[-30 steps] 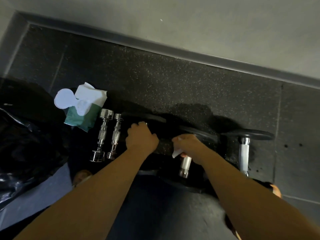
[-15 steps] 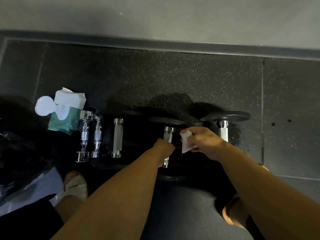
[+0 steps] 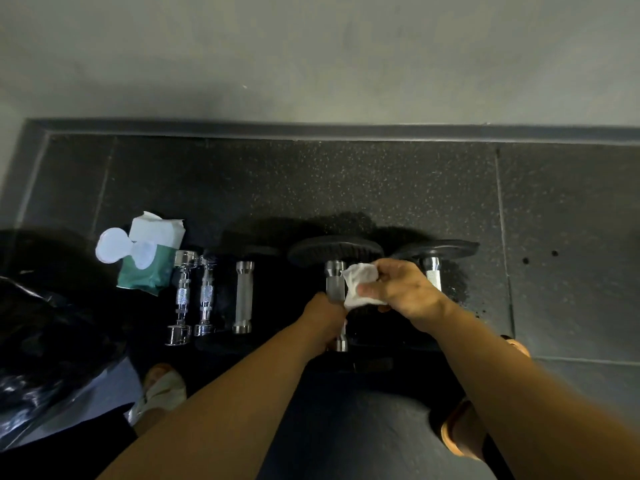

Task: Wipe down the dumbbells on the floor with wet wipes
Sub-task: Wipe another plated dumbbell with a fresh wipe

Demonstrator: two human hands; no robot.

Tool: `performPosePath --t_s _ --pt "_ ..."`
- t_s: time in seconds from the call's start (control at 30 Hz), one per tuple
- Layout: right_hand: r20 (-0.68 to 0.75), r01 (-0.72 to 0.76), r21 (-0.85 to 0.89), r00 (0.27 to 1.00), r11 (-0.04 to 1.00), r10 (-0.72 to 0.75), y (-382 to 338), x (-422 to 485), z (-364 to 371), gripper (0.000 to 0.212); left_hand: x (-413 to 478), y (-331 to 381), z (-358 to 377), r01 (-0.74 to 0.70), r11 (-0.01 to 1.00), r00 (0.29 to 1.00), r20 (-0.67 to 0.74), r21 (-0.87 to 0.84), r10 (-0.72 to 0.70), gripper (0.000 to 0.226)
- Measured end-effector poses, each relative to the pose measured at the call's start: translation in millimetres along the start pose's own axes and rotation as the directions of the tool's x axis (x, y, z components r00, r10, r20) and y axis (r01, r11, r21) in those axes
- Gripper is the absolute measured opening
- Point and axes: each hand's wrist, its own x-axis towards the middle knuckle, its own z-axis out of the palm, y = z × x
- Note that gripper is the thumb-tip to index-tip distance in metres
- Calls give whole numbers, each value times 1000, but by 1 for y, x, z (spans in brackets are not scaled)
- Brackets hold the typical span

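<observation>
Wipe pack (image 3: 149,261) far left on the floor (image 3: 346,188), lid open. Beside it two small chrome dumbbells (image 3: 181,296), then a grey-handled dumbbell (image 3: 243,296). Left hand (image 3: 323,317) is curled round the lower handle of the black-plate dumbbell (image 3: 335,282). The crumpled wipe (image 3: 360,284) sits at the bar's right side, pinched by the right hand (image 3: 401,289). Best: hold the bar firm against rolling, wrap the wipe round it, stroke its full length, then do the plates. Far-right dumbbell (image 3: 433,271) has no hand on it.

Gym floor area: speckled black rubber flooring (image 3: 346,181) meets a grey wall (image 3: 311,57); dumbbells (image 3: 335,271) lined up along that wall.
</observation>
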Motion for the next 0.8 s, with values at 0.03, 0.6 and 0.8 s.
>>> performPosePath --t_s 0.03,0.6,0.8 --pt "-2 17 1 1000 1000 -17 -10 -7 4 10 -12 6 -7 -41 999 999 -2 0 41 8" --pt "-83 412 -405 873 816 -481 -154 -128 101 30 -234 39 -170 -299 953 938 -199 -49 284 10" --pt "25 464 -207 883 861 -469 -204 -158 138 23 -257 20 -207 -292 937 939 -247 -194 241 7"
